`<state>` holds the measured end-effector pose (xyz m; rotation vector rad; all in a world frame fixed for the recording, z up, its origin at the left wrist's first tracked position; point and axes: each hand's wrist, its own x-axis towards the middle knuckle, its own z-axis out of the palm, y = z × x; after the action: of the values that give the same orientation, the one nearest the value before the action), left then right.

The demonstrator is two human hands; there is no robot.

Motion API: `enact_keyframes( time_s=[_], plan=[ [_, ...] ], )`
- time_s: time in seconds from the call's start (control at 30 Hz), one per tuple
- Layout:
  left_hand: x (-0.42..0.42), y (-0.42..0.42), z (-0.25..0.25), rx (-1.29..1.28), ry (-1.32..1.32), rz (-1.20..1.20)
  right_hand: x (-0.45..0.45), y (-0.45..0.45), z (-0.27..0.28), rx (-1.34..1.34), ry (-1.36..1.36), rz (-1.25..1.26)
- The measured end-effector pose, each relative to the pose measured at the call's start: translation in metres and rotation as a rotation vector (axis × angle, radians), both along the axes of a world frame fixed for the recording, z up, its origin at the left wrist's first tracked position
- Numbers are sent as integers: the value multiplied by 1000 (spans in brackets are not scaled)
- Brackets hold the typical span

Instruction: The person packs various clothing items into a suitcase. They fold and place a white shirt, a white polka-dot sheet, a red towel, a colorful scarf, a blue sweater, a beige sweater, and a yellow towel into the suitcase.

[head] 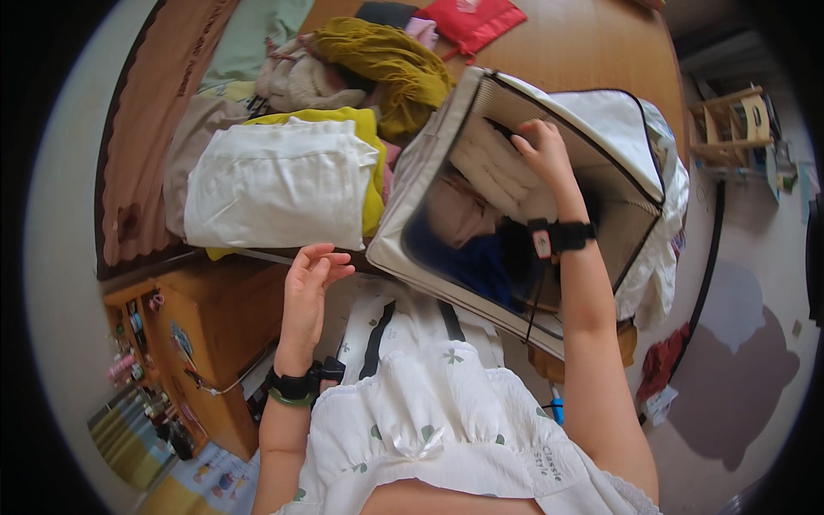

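Note:
A fabric storage box (412, 174) with a clear window and dark zipper edging stands tilted on the table before me, its top unzipped. My right hand (544, 145) is over its opening with fingers bent, above a cream fluffy textile (492, 167); whether it touches this I cannot tell. Beige and dark blue cloth show lower inside the box. My left hand (315, 273) has its fingers apart and holds nothing, just below the front edge of a folded white garment (277, 187). That garment lies on yellow cloth (376, 193), left of the box.
Behind the folded garment lie an olive fringed scarf (393, 58) and a cream fluffy item (302, 80). A red drawstring bag (476, 26) is farther back on the wooden table (579, 58). A brown cloth (161, 129) covers the left side, above a wooden cabinet (212, 347).

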<state>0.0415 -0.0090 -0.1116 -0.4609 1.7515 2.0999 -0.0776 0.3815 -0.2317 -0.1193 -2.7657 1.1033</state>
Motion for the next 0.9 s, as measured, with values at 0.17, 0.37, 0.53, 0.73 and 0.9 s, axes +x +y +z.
enact_keyframes(
  time_s=[0.17,0.37,0.53,0.73,0.9],
  plan=[
    [9,-18,-6,-2,-55,72,47,-2,-24,-127,-88,124],
    [-5,-45,-13,-40,-25,77,119,-35,19,-183,-372,215],
    [-56,-79,-26,-174,48,41,124,-74,61,-185,-426,219],
    [-142,-159,-81,-408,79,-37,55,-164,150,-216,-319,364],
    [-190,-206,-123,-952,406,-253,-63,-235,142,-298,-340,457]
  ],
)
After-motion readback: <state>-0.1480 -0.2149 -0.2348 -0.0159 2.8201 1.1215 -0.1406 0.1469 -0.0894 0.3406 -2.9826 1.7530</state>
